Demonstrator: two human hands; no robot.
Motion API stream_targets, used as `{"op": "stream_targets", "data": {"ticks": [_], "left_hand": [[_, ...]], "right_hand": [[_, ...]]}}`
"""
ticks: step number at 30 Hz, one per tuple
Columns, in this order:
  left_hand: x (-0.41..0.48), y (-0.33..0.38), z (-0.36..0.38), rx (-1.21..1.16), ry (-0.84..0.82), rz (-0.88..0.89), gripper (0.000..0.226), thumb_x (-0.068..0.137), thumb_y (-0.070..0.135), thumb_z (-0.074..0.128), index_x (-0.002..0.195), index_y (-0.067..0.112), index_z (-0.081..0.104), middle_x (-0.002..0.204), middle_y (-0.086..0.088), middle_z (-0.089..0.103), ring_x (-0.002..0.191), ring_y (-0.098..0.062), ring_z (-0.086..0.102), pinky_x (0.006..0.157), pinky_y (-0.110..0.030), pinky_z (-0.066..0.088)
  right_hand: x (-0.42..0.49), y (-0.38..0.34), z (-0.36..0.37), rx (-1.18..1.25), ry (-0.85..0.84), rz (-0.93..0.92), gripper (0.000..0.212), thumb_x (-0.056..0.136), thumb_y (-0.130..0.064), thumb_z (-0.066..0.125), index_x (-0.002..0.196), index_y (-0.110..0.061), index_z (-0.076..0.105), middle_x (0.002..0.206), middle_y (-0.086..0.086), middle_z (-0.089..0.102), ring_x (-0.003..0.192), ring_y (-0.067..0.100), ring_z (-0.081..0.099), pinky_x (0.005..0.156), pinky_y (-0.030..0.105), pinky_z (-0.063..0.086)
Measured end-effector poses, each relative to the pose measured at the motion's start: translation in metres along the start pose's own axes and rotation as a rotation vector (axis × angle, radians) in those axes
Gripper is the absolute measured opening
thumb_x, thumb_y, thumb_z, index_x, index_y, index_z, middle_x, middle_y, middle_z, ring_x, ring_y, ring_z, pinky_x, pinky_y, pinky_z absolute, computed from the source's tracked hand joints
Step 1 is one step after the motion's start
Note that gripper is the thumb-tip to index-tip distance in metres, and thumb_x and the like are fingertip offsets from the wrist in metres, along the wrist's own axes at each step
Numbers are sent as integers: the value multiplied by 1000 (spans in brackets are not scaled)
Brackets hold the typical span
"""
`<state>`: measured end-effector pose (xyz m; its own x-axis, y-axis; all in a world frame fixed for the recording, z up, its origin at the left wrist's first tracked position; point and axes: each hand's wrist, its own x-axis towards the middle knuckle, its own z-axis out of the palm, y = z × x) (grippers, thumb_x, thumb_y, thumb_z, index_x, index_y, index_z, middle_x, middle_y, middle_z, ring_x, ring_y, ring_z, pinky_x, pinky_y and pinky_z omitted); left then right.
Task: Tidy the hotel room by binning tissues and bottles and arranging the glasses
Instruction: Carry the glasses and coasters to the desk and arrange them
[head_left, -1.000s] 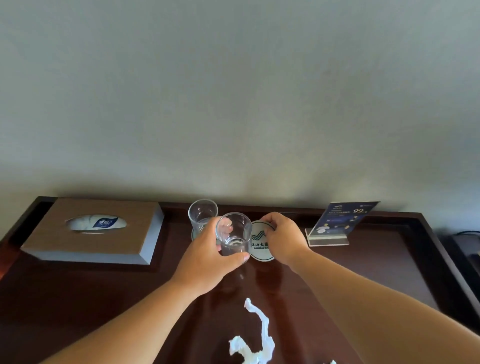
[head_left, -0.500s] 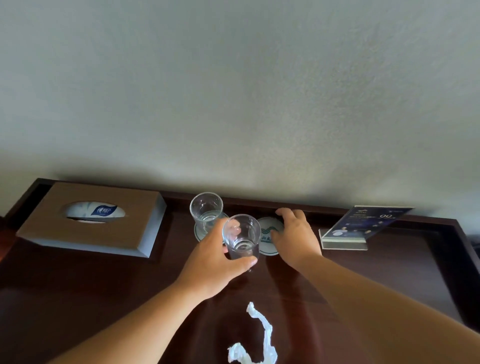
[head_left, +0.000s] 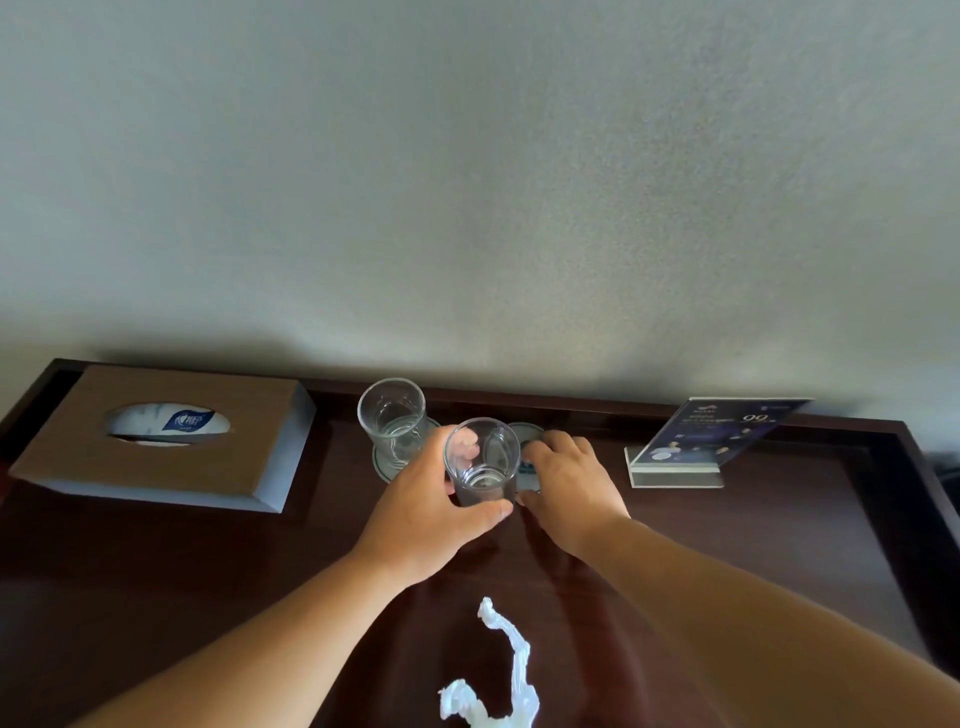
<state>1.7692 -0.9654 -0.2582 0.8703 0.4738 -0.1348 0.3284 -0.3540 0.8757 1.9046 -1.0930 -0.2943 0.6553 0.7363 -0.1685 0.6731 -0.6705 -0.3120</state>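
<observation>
L hand (head_left: 426, 514) grips the nearer clear glass (head_left: 482, 462) low on its wall; thumb curled across the near side, fingers wrapped round the far side and seen through the glass; the glass is upright, mouth up, approx. mid-desk toward the back edge; can't tell if its base touches the wood.

R hand (head_left: 569, 483) lies palm down just beside that glass, fingers side by side and nearly flat on a round white coaster (head_left: 525, 434) w/ a dark printed logo; thumb at the coaster's near edge, close to the L thumb tip.

A 2nd glass (head_left: 392, 421) stands upright on another coaster (head_left: 383, 465), just behind-left of the held one, near the back rail.

Dark wooden desk (head_left: 779, 545) w/ a raised rim runs along a pale wall (head_left: 467, 182); brown tissue box (head_left: 161, 436) at far left, white tissue pack showing in its oval slot; clear acrylic sign stand (head_left: 701, 441) w/ a blue card at far right, tilted back.

A twisted white tissue (head_left: 498, 675) lies on the desk at the near edge of view, between the two forearms, well apart from the glasses.
</observation>
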Motion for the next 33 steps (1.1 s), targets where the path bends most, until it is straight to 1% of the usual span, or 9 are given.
{"op": "stream_targets", "data": {"ticks": [3, 6, 8, 11, 16, 20, 23, 26, 33], "left_hand": [[6, 2, 5, 18, 16, 19, 59, 56, 54, 75, 105, 58, 42, 111, 33, 56, 106, 12, 54, 87, -15, 46], [14, 5, 10, 42, 32, 40, 59, 56, 56, 75, 103, 64, 39, 110, 38, 53, 106, 12, 54, 90, -23, 48], [20, 7, 14, 62, 40, 39, 59, 56, 57, 74, 104, 61, 40, 109, 38, 53, 105, 11, 54, 92, -27, 49], [29, 7, 19, 83, 53, 46, 60, 57, 55, 74, 108, 50, 42, 111, 31, 55, 108, 8, 53, 94, -32, 49], [43, 8, 28, 114, 50, 61, 61, 63, 50, 76, 113, 44, 41, 117, 25, 54, 112, 3, 51, 95, -31, 46], [54, 9, 35, 126, 50, 62, 63, 66, 46, 78, 118, 37, 44, 119, 21, 54, 112, -2, 52, 93, -29, 46], [58, 8, 40, 119, 58, 60, 65, 67, 43, 80, 120, 31, 45, 120, 19, 54, 112, -2, 52, 94, -33, 46], [60, 6, 44, 126, 56, 52, 65, 67, 43, 81, 120, 30, 46, 118, 18, 54, 110, -4, 53, 93, -37, 47], [60, 1, 49, 126, 83, 52, 67, 67, 43, 81, 122, 28, 45, 117, 17, 54, 111, -6, 53, 94, -38, 47]], "right_hand": [[-2, 4, -1, -9, -15, -31, 43, 89, -31, 60, 129, -21, 49, 134, 1, 43, 121, 24, 37, 96, 37, 44], [-3, 8, -4, -18, -19, -52, 37, 90, -29, 58, 126, -21, 52, 131, 1, 45, 122, 23, 39, 95, 37, 45], [-6, 11, -5, 12, -6, -35, 35, 90, -26, 58, 124, -20, 52, 128, 1, 46, 121, 24, 40, 93, 38, 46], [-13, 16, -6, 41, 18, -5, 38, 88, -26, 59, 125, -21, 51, 125, 0, 47, 118, 23, 43, 94, 36, 45], [-23, 23, -7, 58, 32, 11, 45, 86, -32, 62, 129, -23, 49, 128, -2, 47, 120, 20, 42, 98, 31, 41], [-29, 26, -9, 86, 37, 11, 44, 86, -33, 62, 128, -24, 50, 129, -3, 47, 120, 18, 42, 97, 29, 41], [-32, 27, -11, 97, 46, 4, 41, 87, -33, 62, 126, -24, 51, 128, -4, 48, 119, 18, 43, 95, 28, 41], [-34, 28, -13, 106, 48, -4, 42, 87, -32, 61, 127, -25, 51, 128, -5, 48, 119, 17, 43, 97, 28, 40], [-37, 34, -16, 120, 53, -28, 38, 88, -30, 59, 126, -26, 53, 125, -6, 49, 117, 16, 44, 96, 25, 38]]}}
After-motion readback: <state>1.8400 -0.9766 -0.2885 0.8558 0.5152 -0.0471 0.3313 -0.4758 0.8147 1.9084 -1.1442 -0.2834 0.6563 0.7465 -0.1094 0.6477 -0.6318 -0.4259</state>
